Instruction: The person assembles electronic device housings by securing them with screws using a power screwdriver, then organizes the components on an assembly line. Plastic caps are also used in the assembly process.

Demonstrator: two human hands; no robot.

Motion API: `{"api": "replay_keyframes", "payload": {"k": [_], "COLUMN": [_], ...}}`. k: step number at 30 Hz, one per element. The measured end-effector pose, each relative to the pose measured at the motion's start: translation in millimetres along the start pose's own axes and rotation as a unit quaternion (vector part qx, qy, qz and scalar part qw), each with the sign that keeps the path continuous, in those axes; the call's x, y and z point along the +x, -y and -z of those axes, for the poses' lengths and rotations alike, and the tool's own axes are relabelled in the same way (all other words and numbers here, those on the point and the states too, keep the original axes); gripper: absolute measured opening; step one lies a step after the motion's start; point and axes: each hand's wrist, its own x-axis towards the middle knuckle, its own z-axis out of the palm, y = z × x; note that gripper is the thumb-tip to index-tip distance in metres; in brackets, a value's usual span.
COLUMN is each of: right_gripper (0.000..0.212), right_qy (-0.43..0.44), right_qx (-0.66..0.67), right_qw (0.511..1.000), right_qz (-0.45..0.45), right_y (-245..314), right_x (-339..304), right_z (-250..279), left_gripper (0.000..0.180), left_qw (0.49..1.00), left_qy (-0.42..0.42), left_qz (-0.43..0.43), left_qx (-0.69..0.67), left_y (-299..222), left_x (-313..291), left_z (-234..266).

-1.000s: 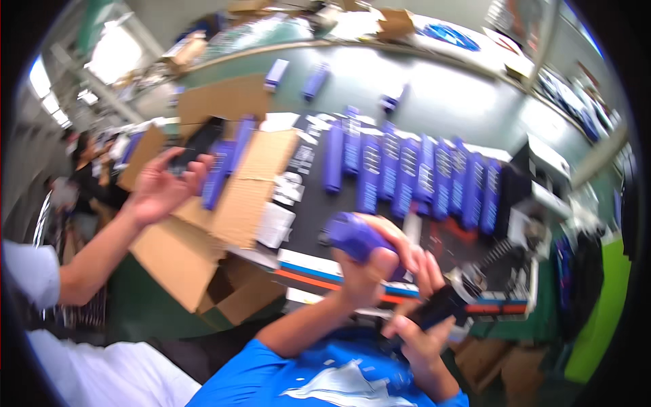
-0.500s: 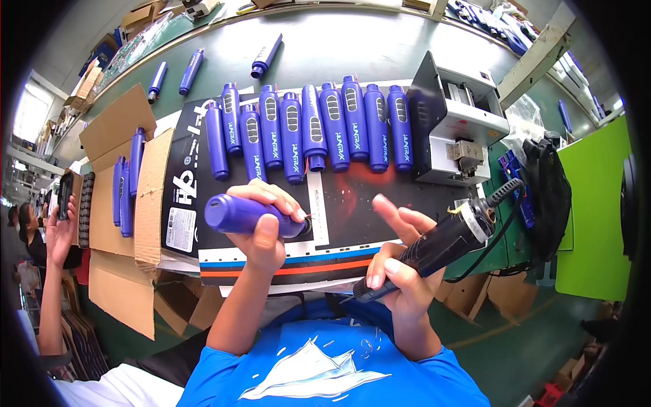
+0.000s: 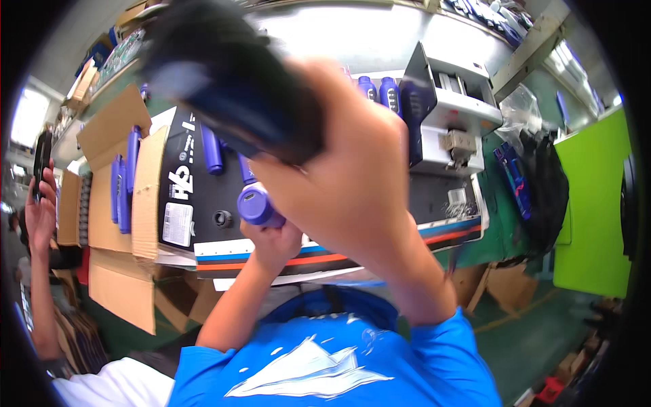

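Observation:
My left hand is closed around a purple cylindrical device, whose end with a small port tips up toward me. My right hand is lifted high and blurred, wrapped around a black electric screwdriver. The screwdriver looms large and smeared, with its tip out of sight. Behind it, several purple devices lie in a row on the black printed mat, mostly covered by my arm and tool. A small black ring-shaped part rests on the mat left of the held device.
An open cardboard box with several purple devices stands at the left. A white and black bench machine sits right of the row, beside a black bag and a green panel. Another person's hand holds a dark object at far left.
My right hand has swung up and left with the screwdriver, close to the camera. The held device has turned from lying sideways to pointing its port end toward me.

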Motion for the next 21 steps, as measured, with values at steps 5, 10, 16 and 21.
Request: {"api": "replay_keyframes", "payload": {"k": [5, 10, 16, 21], "right_gripper": [0.018, 0.020, 0.017, 0.035], "right_qy": [0.151, 0.210, 0.165, -0.079], "right_qx": [-0.088, -0.137, -0.161, -0.101], "right_qw": [0.985, 0.968, 0.969, 0.984], "right_qz": [0.005, -0.018, -0.084, -0.122], "right_y": [12, 34, 7, -18], "right_x": [9, -3, 13, 18], "right_z": [-58, -66, -40, -17], "left_gripper": [0.013, 0.014, 0.015, 0.022], "left_qw": [0.997, 0.987, 0.974, 0.983], "left_qy": [0.018, 0.030, 0.041, 0.120], "left_qz": [-0.057, -0.118, -0.176, 0.122], "left_qx": [0.042, 0.101, 0.133, -0.062], "left_y": [5, 1, 5, -16], "left_x": [12, 17, 11, 38], "left_z": [3, 17, 10, -3]}}
